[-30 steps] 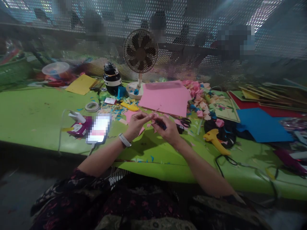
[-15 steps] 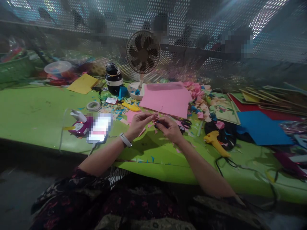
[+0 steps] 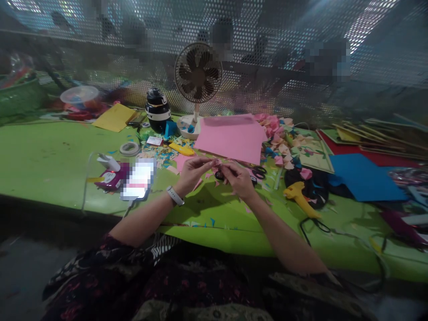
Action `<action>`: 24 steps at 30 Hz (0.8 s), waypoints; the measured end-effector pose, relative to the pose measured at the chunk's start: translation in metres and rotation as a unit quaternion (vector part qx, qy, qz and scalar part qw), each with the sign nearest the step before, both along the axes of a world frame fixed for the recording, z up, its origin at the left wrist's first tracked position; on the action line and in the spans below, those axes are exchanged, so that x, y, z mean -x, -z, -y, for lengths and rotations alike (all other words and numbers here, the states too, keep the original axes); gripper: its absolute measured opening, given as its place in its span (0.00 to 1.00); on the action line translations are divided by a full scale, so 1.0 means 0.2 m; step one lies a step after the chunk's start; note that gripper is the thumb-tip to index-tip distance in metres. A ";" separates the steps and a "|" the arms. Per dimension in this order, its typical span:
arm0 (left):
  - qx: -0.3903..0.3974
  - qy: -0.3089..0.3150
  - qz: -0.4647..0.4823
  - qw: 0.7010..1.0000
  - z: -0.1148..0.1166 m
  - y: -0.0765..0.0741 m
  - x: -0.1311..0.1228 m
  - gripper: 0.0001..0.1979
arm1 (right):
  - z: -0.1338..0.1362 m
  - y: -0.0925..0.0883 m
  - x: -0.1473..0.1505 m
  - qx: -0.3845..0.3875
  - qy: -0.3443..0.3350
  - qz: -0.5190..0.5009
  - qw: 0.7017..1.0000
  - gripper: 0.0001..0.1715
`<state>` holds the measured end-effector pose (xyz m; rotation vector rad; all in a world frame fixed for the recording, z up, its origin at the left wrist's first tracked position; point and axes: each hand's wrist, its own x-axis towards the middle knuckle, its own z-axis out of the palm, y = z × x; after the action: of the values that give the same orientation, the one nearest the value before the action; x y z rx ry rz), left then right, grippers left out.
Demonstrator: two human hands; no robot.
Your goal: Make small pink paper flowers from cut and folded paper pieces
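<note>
My left hand (image 3: pixel 191 173), with a white watch on its wrist, is closed in a pinch on a small pink paper piece (image 3: pixel 215 163) above the green table (image 3: pixel 50 156). My right hand (image 3: pixel 238 178) meets it fingertip to fingertip and is closed round a small dark tool (image 3: pixel 220 176), whose kind I cannot make out. Pink paper scraps (image 3: pixel 182 161) lie on the table under both hands. A large pink sheet (image 3: pixel 230 137) lies just beyond them.
A phone (image 3: pixel 138 180) and a purple gadget (image 3: pixel 112 176) lie left of my hands. Scissors (image 3: pixel 258 170), a yellow glue gun (image 3: pixel 299 196) and its cable sit right. A fan (image 3: pixel 198 76), a black bottle (image 3: pixel 157 110), tape (image 3: pixel 129 148), folded paper flowers (image 3: pixel 279 138) and blue paper (image 3: pixel 364 178) stand around.
My right hand has drawn closer to the left, so the fingertips now meet. The thin pink strip that stuck up between the hands no longer shows.
</note>
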<state>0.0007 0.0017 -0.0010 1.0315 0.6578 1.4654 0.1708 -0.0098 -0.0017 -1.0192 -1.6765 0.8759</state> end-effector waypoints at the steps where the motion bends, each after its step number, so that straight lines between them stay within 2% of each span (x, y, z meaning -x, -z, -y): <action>1: 0.002 -0.002 -0.003 1.000 0.00 0.00 0.00 0.16 | 0.00 0.00 0.00 0.006 -0.005 -0.001 1.000 0.21; 10: -0.009 0.014 -0.030 0.999 -0.01 0.01 0.01 0.14 | -0.02 0.00 -0.02 0.082 -0.082 -0.001 0.993 0.24; 14: -0.030 -0.033 -0.025 0.999 -0.01 0.02 0.01 0.14 | -0.01 0.02 0.00 -0.016 -0.019 0.010 1.000 0.23; 17: -0.046 -0.048 -0.028 0.997 -0.01 0.01 0.01 0.15 | -0.01 0.03 0.00 -0.089 0.018 0.038 0.995 0.16; 20: -0.045 -0.046 -0.038 0.997 -0.01 0.00 0.01 0.15 | -0.03 0.03 -0.01 -0.107 0.016 0.059 0.992 0.15; 24: -0.039 -0.052 -0.034 0.997 -0.02 0.01 0.01 0.16 | -0.03 0.03 -0.02 -0.085 -0.008 0.063 0.994 0.18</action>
<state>-0.0007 0.0056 -0.0037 1.1265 0.7173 1.5625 0.1741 -0.0030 -0.0083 -0.9632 -1.8338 0.6768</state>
